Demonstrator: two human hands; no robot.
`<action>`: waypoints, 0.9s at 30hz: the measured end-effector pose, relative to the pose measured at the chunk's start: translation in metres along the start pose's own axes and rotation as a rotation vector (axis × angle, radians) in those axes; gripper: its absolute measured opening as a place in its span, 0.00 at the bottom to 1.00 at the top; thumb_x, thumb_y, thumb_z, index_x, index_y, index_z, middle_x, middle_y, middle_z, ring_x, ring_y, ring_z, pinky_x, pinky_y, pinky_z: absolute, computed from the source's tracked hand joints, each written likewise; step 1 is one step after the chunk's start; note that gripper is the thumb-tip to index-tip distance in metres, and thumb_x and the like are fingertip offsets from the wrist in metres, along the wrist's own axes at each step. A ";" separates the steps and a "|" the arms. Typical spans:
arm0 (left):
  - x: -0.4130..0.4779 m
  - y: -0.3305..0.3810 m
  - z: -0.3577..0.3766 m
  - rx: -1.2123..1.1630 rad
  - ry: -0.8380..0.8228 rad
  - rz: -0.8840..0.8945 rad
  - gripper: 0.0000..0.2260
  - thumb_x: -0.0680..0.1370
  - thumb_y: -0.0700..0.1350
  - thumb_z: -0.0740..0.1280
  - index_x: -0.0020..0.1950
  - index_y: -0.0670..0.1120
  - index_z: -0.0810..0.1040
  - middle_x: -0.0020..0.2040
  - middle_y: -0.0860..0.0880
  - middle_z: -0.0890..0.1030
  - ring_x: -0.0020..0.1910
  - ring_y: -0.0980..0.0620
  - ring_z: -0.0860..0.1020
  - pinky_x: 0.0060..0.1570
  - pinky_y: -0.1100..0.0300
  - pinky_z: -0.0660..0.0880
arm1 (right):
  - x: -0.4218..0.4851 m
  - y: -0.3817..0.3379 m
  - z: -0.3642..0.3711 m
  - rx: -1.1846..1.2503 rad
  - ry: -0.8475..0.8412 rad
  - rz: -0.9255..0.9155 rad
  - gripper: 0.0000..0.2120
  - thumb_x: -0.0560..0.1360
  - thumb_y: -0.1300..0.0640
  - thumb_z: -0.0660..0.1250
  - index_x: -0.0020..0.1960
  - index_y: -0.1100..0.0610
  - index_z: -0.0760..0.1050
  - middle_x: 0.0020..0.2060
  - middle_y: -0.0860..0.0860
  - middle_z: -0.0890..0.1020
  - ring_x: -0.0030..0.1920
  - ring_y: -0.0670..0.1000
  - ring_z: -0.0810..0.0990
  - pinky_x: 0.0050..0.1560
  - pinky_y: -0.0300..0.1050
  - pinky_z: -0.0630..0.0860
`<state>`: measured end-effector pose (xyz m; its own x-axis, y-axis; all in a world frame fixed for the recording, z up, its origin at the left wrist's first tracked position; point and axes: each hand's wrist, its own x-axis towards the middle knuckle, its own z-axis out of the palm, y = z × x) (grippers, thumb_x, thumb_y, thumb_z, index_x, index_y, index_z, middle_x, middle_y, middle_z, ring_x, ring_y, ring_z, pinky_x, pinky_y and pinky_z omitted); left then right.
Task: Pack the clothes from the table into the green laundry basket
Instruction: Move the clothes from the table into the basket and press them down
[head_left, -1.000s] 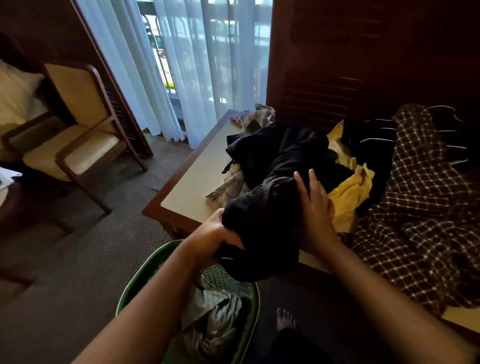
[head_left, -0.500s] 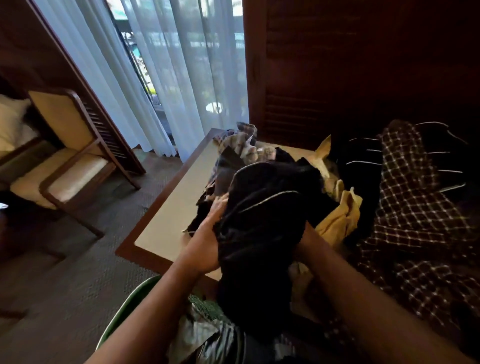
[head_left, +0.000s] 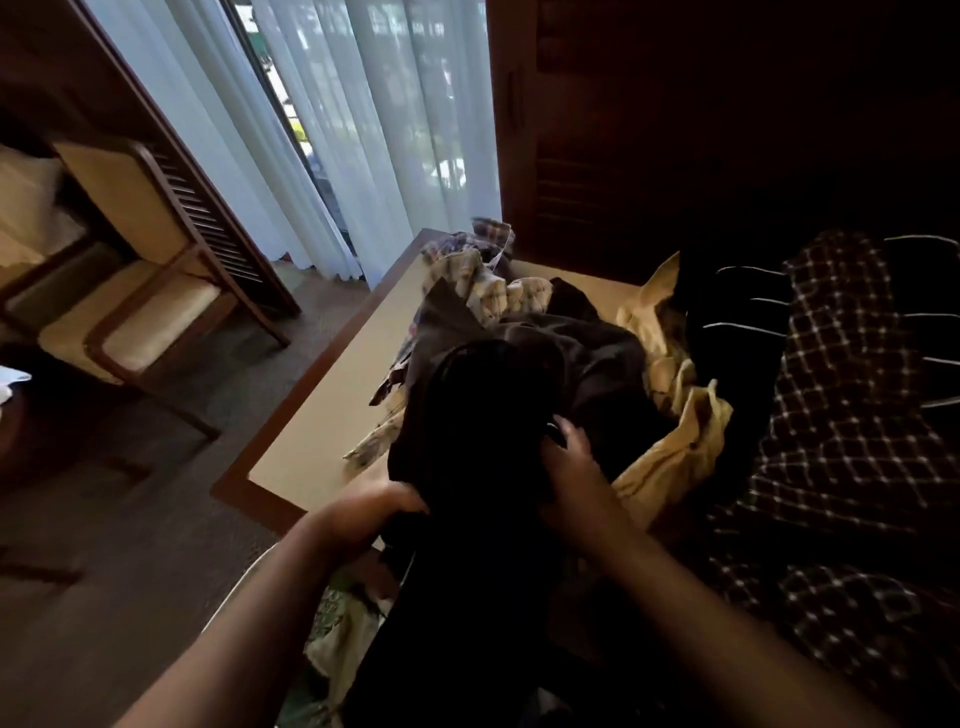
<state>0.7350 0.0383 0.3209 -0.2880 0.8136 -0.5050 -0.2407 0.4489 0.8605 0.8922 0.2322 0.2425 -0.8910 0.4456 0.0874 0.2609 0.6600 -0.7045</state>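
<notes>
A black garment (head_left: 483, 431) hangs bunched between my hands at the table's near edge. My left hand (head_left: 371, 512) grips its lower left side and my right hand (head_left: 569, 462) holds its right side. Its lower part drops over the green laundry basket (head_left: 244, 587), whose rim shows only as a pale sliver beside my left forearm. Light patterned cloth (head_left: 343, 623) lies inside the basket. Behind the black garment the table (head_left: 332, 410) carries a heap: a pale checked shirt (head_left: 483, 283), a yellow garment (head_left: 675, 441), a dark striped piece (head_left: 737, 322) and a dark brown checked cloth (head_left: 852, 447).
A wooden armchair (head_left: 135, 312) with cream cushions stands on the carpet to the left. White sheer curtains (head_left: 363, 130) hang behind the table, and dark louvred wooden panels (head_left: 623, 130) back it on the right. Carpeted floor lies left of the basket.
The black garment has come down from its raised position toward the basket. My right hand is again visible on its right side, and the view has shifted slightly.
</notes>
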 end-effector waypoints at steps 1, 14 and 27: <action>0.002 -0.005 -0.001 -0.017 0.022 0.040 0.06 0.59 0.38 0.75 0.31 0.43 0.79 0.26 0.50 0.78 0.23 0.56 0.76 0.24 0.65 0.71 | -0.004 -0.014 0.001 0.320 0.062 0.027 0.23 0.73 0.65 0.66 0.67 0.55 0.75 0.62 0.52 0.81 0.71 0.56 0.74 0.69 0.57 0.72; -0.002 -0.077 -0.001 -0.342 0.325 0.058 0.06 0.77 0.42 0.72 0.43 0.39 0.80 0.32 0.41 0.74 0.28 0.49 0.75 0.26 0.60 0.72 | 0.055 -0.022 -0.037 0.305 0.014 -0.041 0.21 0.72 0.52 0.65 0.64 0.54 0.78 0.72 0.51 0.72 0.76 0.48 0.65 0.79 0.53 0.58; -0.040 -0.090 -0.027 -0.208 0.823 0.144 0.13 0.72 0.32 0.74 0.55 0.41 0.82 0.46 0.43 0.88 0.43 0.43 0.87 0.38 0.53 0.82 | 0.050 -0.076 -0.034 0.407 -0.054 -0.152 0.09 0.72 0.58 0.74 0.52 0.52 0.83 0.45 0.47 0.86 0.48 0.48 0.84 0.55 0.47 0.79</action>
<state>0.7433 -0.0446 0.2614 -0.8900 0.2944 -0.3482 -0.2916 0.2194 0.9310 0.8404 0.2246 0.3246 -0.9288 0.3225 0.1826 -0.0330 0.4190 -0.9074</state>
